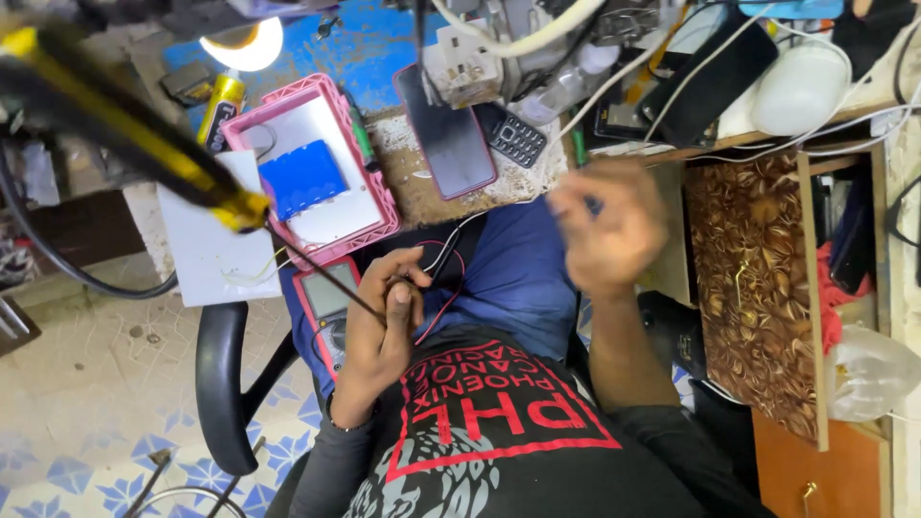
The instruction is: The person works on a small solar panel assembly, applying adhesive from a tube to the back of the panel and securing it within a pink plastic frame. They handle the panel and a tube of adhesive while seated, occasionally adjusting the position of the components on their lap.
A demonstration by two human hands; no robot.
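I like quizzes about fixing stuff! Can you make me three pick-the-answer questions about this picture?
1. Where is the blue block-shaped battery pack? A in the pink plastic tray B on the floor C on the chair
2. What colour is the black shirt's lettering? A white B red C green
3. What is the left hand doing? A lying flat B pointing C gripping a thin black rod
Answers: 1 A, pink walls surround it; 2 B, letters show red; 3 C, fingers curl round the rod.
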